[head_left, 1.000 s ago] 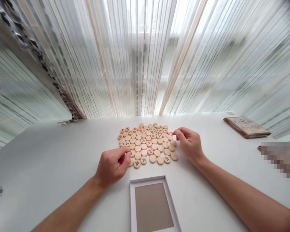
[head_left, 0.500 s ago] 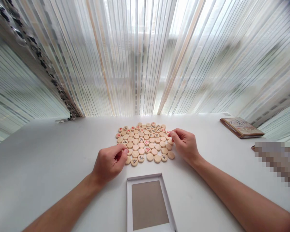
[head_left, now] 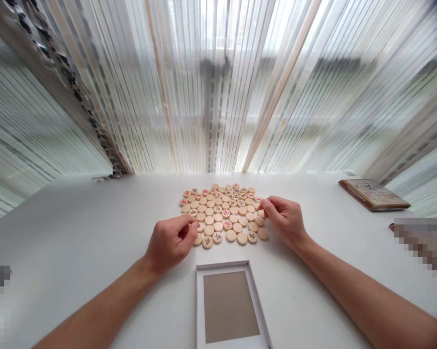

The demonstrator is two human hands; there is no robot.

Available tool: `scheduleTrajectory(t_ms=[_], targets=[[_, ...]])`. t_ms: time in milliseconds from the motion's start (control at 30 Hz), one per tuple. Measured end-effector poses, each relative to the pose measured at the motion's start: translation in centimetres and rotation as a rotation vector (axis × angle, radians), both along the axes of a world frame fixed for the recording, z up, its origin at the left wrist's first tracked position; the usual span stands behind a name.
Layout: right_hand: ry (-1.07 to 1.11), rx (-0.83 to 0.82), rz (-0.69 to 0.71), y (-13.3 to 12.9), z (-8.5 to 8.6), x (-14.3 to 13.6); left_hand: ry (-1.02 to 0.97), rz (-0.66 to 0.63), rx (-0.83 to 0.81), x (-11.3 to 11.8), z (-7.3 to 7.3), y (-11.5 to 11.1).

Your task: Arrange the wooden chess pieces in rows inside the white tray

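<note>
Round wooden Chinese chess pieces (head_left: pixel 218 218) lie in one tight layer on the white table. Some show red or black characters; many are plain side up. At the near left edge of this group is my left hand (head_left: pixel 172 240), its thumb and index finger pinched against the outer pieces and covering some of them. My right hand (head_left: pixel 285 218) is at the right edge, fingers curled, with thumb and index tip closed beside a red-marked piece (head_left: pixel 258 199). Whether either pinch contains a piece is hidden.
An open shallow white box part (head_left: pixel 200 305) with a grey-brown base lies on the table (head_left: pixel 94 242) nearest me. A flat printed box (head_left: pixel 374 194) rests at the far right, with a blurred brown object (head_left: pixel 418 242) below it. Striped curtains (head_left: pixel 211 97) hang behind.
The whole view has shifted slightly, so the things appear a little further right. Both hands keep nearly the same places against the pieces.
</note>
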State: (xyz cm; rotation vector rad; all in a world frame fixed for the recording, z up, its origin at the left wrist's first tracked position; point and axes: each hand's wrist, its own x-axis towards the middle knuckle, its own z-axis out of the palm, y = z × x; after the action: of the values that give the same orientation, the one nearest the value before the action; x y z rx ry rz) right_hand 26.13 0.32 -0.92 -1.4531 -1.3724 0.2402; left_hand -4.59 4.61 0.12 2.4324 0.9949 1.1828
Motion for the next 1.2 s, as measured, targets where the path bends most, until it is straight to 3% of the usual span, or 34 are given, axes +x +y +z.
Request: scheduleTrajectory(t_ms=[333,667,1200], targets=[[0.001,0.014,0.011,-0.3,0.2,0.0,-0.162,0.077,-0.176,-0.1,0.6,0.1],[-0.017,0.02,0.015,-0.4,0.1,0.0,-0.499,0.212,-0.396,-0.7,0.0,1.7],[-0.017,0.009,0.019,-0.4,0.0,0.2,-0.486,0.174,-0.482,-0.4,0.1,1.7]])
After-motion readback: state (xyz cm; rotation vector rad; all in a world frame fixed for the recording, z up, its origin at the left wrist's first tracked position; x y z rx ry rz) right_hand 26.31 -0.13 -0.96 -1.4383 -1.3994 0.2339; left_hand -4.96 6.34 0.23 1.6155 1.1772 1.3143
